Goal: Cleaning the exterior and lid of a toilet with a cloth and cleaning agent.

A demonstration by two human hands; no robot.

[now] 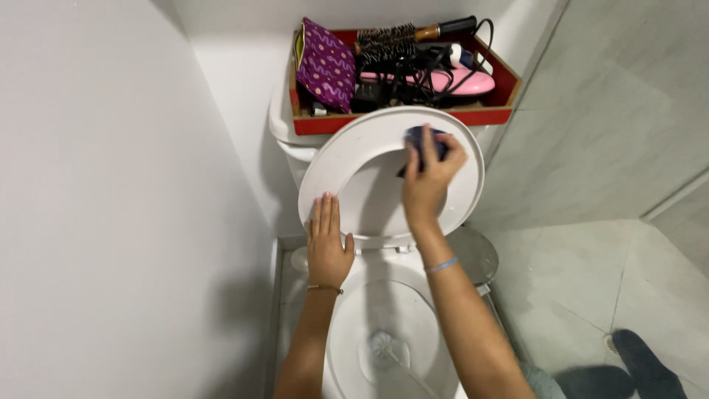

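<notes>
— Head camera looks down over a toilet; where is the dark blue sponge [426, 140]?

— High on the raised lid [336, 166], near its upper right edge. The right hand [428, 177] has it: the fingers [452, 151] curl round it and press it flat against the white plastic, so only the top of the sponge shows above them.

— And the left hand [327, 240]?

— Lower and further left, spread flat with the fingers straight and together, holding nothing. The palm rests on the lower left part of the lid, just above the hinge. It is well apart from the sponge; the right hand is the one on it.

— Which way does the lid face?

— It stands upright and leans back against the tank, its inner face turned towards the person. Most of that face lies below and to the left of the sponge, between the two hands.

— Anything else close?

— A red tray [480, 114] sits on the tank just above the lid's top edge, holding a purple pouch [326, 65], a round hairbrush [399, 35] and a pink hair tool [465, 80] with tangled black cords. Below, the bowl [347, 347] is open, with a toilet brush [384, 347] in it.
</notes>
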